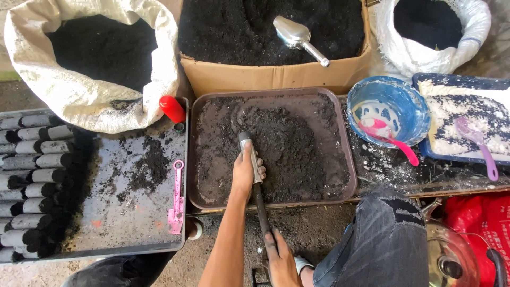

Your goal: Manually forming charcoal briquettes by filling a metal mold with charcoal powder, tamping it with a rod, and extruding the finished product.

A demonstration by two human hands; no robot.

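My left hand (245,171) grips the upper end of a metal tube tool (247,144), which is pressed into dark powder in a brown tray (348,159). Fingers wrap round the tube from the left. Lower down, my right hand (280,258) holds the tool's thin dark rod (260,210), one finger lying along it, below the tray's front edge. Both hands are smeared black. My knee in dark jeans (382,244) is to the right of the right hand.
A cardboard box (265,77) of dark powder holds a metal scoop (295,34). Two white sacks (79,90) (467,37) flank it. Right: a blue bowl (409,103) with a pink spoon, a blue tray (457,157) of white powder. Left: a grey tray (106,223), a pink tool (176,199), black cylinders (32,175).
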